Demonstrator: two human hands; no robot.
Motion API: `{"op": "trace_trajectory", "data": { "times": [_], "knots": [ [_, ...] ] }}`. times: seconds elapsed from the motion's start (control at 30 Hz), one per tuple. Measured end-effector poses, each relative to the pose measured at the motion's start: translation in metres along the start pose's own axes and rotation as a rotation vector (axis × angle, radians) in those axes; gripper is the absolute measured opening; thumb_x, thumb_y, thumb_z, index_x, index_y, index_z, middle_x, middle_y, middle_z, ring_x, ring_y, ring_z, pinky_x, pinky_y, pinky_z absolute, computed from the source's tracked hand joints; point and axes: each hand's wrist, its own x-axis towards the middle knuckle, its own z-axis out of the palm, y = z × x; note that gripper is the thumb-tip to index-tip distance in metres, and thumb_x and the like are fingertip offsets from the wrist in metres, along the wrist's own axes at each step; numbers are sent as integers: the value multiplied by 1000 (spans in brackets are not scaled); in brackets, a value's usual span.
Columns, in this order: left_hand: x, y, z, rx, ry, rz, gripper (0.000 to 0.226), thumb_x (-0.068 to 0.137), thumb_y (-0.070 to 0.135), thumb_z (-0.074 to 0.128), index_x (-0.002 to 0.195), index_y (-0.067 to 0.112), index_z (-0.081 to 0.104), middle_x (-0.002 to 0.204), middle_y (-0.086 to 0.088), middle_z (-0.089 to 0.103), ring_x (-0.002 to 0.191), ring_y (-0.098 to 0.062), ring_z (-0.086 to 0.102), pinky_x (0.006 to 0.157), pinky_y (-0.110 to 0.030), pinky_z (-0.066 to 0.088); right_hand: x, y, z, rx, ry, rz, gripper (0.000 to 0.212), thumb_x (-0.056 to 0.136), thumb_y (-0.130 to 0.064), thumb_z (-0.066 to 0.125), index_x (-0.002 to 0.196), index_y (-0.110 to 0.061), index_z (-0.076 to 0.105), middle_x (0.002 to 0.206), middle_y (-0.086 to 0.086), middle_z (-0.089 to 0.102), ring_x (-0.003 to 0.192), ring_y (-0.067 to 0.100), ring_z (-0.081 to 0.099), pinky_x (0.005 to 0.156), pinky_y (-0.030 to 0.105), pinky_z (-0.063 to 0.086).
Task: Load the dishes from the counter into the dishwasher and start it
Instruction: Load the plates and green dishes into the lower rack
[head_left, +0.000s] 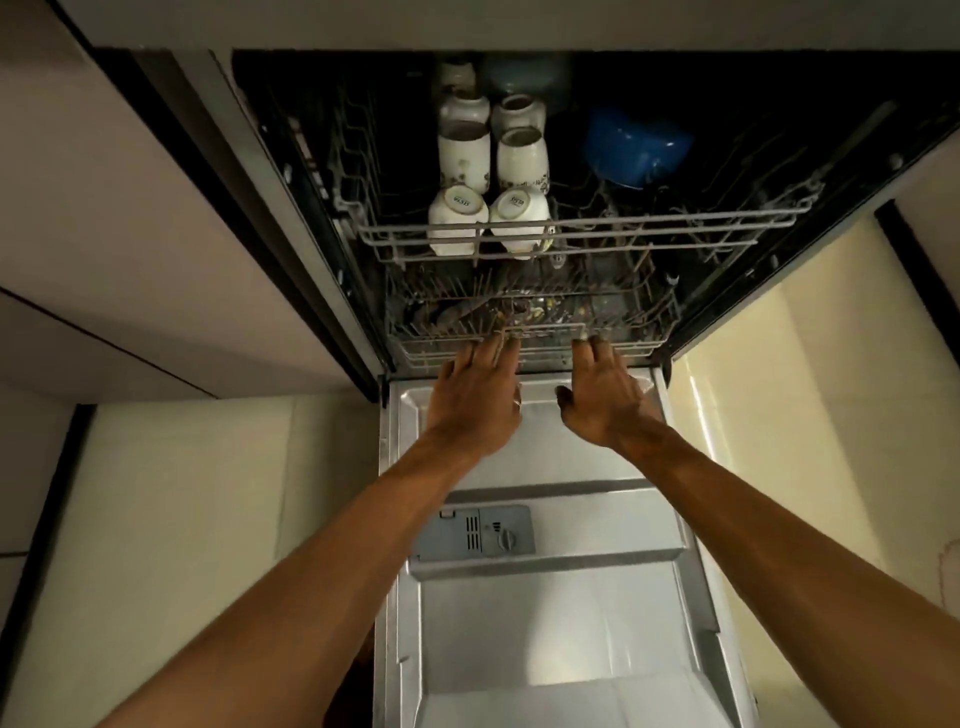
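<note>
The dishwasher stands open, its steel door (550, 613) folded down flat toward me. My left hand (475, 395) and my right hand (605, 395) reach over the door, fingers stretched out and touching the front rail of the lower rack (623, 343). Dark dishes lie in that rack, too dim to make out. The upper rack (675, 228) is pulled part way out. It carries several white mugs (464, 156) upside down in two rows on the left and a blue bowl (636, 145) on the right.
A grey detergent dispenser (475, 532) sits in the door's inner panel. Pale cabinet fronts (130, 218) flank the dishwasher on the left, and cream floor tiles (197, 519) lie on both sides of the door. The countertop edge (467, 23) overhangs above.
</note>
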Motion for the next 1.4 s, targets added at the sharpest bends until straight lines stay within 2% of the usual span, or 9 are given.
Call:
{"op": "trace_trajectory", "data": {
  "times": [0.17, 0.33, 0.47, 0.67, 0.77, 0.93, 1.1, 1.23, 1.4],
  "knots": [
    [50, -14, 51, -15, -44, -38, 64, 102, 27, 50, 158, 15, 22, 166, -4, 21, 151, -27, 22, 119, -45, 28, 47, 21, 39, -44, -4, -14, 67, 100, -33, 51, 154, -4, 24, 161, 18, 23, 151, 34, 19, 120, 51, 29],
    [105, -24, 96, -29, -111, -66, 70, 104, 21, 45, 162, 19, 5, 170, 1, -2, 156, -24, -1, 126, -45, 13, 94, 33, 55, -137, 36, -88, 67, 105, -32, 38, 160, -10, 7, 169, 10, -1, 156, 29, -6, 125, 54, 13],
    [126, -29, 110, -120, -140, -70, 73, 101, 12, 47, 162, 20, 7, 170, -2, 3, 156, -26, 7, 126, -43, 16, 121, 34, 64, -156, 9, -125, 66, 107, -34, 35, 161, -14, 5, 170, 6, -2, 155, 30, -9, 124, 57, 12],
    [109, -26, 104, -285, -61, -79, 52, 98, 4, 47, 148, 21, 42, 143, -8, 49, 126, -30, 53, 97, -43, 49, 113, 36, 80, -66, 98, -112, 45, 103, -31, 40, 144, -12, 43, 148, 14, 46, 142, 38, 33, 116, 52, 33],
    [81, -16, 102, -298, -95, -103, 33, 101, 7, 47, 131, 18, 54, 121, -9, 60, 105, -27, 61, 76, -35, 46, 82, 35, 85, -65, 88, -90, 38, 103, -30, 39, 136, -14, 50, 138, 13, 55, 130, 38, 46, 110, 49, 40],
    [19, -1, 105, -289, -171, -97, 39, 100, 4, 49, 134, 19, 58, 121, -7, 65, 102, -26, 63, 80, -33, 50, 9, 42, 103, -71, 23, -68, 59, 91, -38, 13, 120, -13, 57, 118, 13, 63, 113, 36, 54, 103, 47, 43],
    [-33, 7, 116, -322, -330, -97, 32, 98, 5, 53, 123, 18, 67, 116, -7, 72, 99, -23, 67, 85, -35, 56, -61, 51, 113, -46, -45, -45, 34, 97, -20, 39, 123, -9, 57, 120, 14, 61, 109, 36, 52, 97, 45, 45],
    [-75, 17, 123, -312, -389, -98, 34, 101, 11, 51, 129, 24, 66, 122, -4, 71, 106, -24, 67, 82, -25, 48, -105, 57, 127, -42, -119, -51, 30, 98, -20, 39, 120, -13, 58, 117, 11, 61, 110, 33, 54, 100, 43, 44],
    [-126, 29, 132, -351, -458, -113, 31, 102, 14, 50, 126, 24, 67, 119, -4, 71, 107, -24, 66, 85, -27, 50, -163, 62, 134, -19, -161, -46, 29, 103, -24, 37, 122, -15, 58, 117, 8, 61, 112, 30, 51, 101, 40, 43]
  ]
}}
